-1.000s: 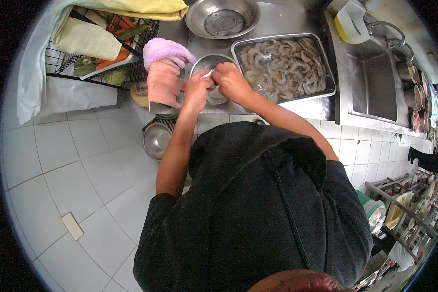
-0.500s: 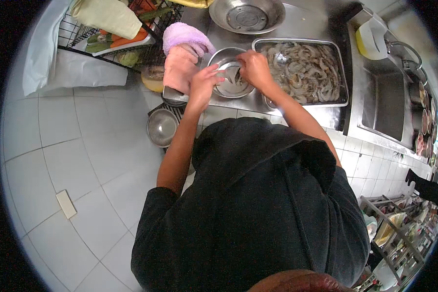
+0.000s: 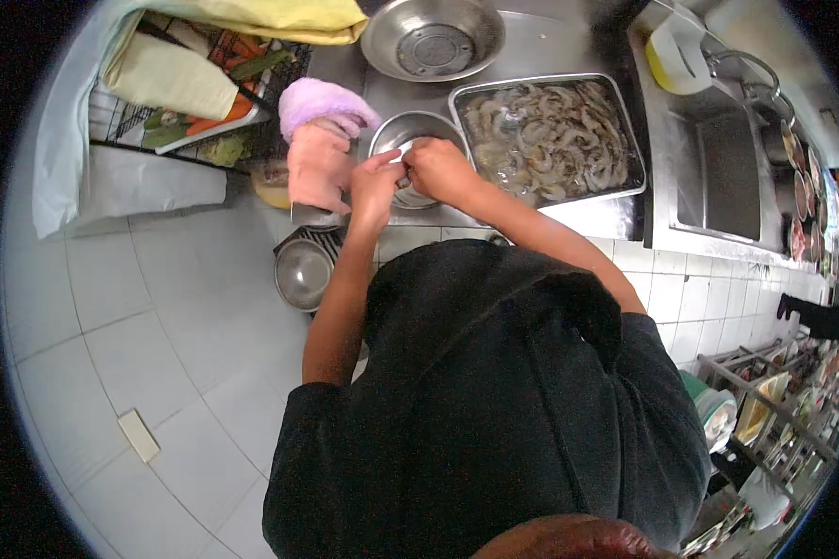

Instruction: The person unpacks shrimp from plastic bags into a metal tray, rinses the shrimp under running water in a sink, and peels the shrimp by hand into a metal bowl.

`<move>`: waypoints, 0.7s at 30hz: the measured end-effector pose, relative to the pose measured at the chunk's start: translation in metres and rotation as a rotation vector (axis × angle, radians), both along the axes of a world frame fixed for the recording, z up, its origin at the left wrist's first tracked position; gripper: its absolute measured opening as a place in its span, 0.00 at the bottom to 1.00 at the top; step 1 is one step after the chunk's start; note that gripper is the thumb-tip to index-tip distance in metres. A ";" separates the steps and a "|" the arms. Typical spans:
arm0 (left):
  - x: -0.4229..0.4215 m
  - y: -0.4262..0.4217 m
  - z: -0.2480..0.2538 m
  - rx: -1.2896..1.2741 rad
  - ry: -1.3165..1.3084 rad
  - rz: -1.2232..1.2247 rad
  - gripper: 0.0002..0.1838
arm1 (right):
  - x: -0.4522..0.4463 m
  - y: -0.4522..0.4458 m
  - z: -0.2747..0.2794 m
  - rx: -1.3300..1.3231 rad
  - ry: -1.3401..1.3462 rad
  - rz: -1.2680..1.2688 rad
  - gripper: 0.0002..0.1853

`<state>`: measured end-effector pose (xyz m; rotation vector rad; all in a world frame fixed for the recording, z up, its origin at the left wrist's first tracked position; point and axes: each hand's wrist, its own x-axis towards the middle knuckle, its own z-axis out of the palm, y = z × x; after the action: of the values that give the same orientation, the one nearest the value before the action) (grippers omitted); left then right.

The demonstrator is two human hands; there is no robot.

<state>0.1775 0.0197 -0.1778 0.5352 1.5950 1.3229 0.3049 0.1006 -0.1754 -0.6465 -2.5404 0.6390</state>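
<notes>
Over a small metal bowl [image 3: 396, 131], both hands meet with fingertips close together. My left hand [image 3: 376, 186] has its fingers closed at the bowl's left side; a small whitish piece shows by its fingertips. My right hand [image 3: 438, 170] pinches beside it, and something small and brownish sits between the two hands, too small to name. To the right, a rectangular metal tray [image 3: 639, 149] holds many grey shrimp [image 3: 569, 140] in liquid. A pink and purple towel [image 3: 317, 168] lies just left of my left hand.
Behind the small bowl stands a large metal bowl [image 3: 435, 47]. A wire basket [image 3: 112, 121] with vegetables is at the upper left. The sink [image 3: 718, 172] and a white-yellow container [image 3: 679, 61] are at right. Another metal bowl [image 3: 304, 274] sits low by the counter edge.
Half a second ago my hands were apart, the left with spread fingers; now they have come together over the bowl. The camera view has also shifted.
</notes>
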 end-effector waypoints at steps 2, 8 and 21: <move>0.005 0.000 0.011 -0.009 0.025 -0.014 0.23 | 0.001 -0.001 -0.002 0.031 0.017 -0.023 0.04; 0.006 0.009 0.015 -0.043 0.066 -0.055 0.21 | 0.006 0.007 0.002 -0.029 0.022 -0.054 0.07; -0.001 -0.016 0.019 0.119 0.064 -0.074 0.19 | -0.003 0.027 0.002 -0.209 0.156 -0.325 0.09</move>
<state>0.1761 0.0032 -0.1588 0.7089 1.5398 1.3628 0.3018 0.1280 -0.1736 -1.0139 -2.1776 0.8075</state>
